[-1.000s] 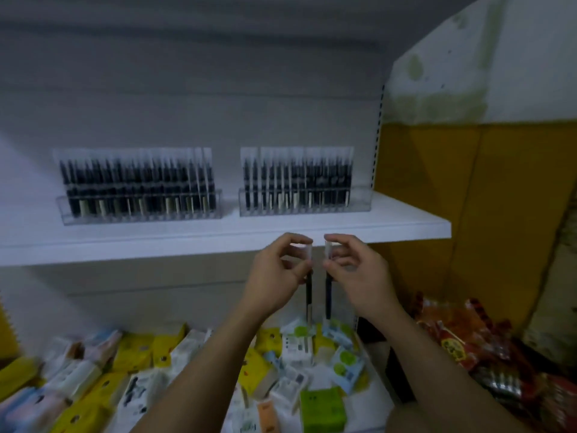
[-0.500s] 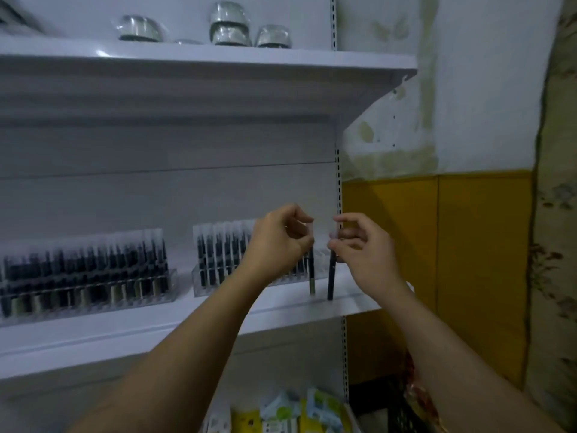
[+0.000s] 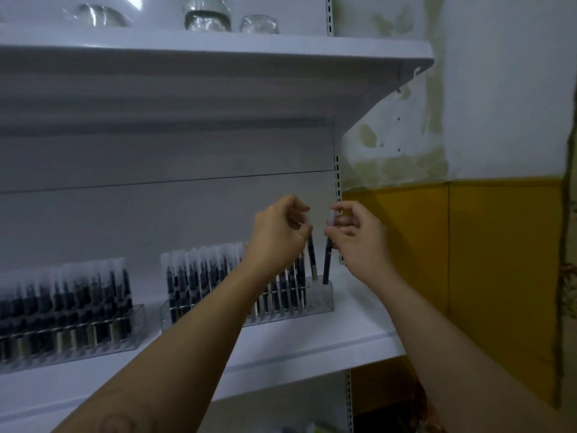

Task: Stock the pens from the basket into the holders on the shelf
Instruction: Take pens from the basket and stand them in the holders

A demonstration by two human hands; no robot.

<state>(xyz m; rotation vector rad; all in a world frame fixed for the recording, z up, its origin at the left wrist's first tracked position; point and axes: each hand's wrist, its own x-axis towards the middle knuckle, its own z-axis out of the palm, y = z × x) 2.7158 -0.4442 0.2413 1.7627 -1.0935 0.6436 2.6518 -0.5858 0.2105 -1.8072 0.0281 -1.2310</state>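
Our left grip (image 3: 278,235) is pinching a dark pen (image 3: 312,257) by its cap; our right grip (image 3: 359,242) is pinching a second pen (image 3: 327,260), both tips meeting the 3 o'clock end of the clear holder (image 3: 318,303) on the shelf (image 3: 359,332).

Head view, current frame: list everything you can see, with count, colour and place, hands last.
upper shelf: one, white, top of frame
glass containers: at least three, clear, on the upper shelf
middle shelf: one, white, below the hands
left holder: one, clear, left on the middle shelf
right holder: one, clear, right of the left holder
stocked pens: many, dark with clear caps, upright in both holders
left pen: one, dark, lower end at the right holder's right end
right pen: one, dark, just right of the left pen
wall: white above, yellow below, right of the shelves
left hand: pinches the left pen's top
right hand: pinches the right pen's top
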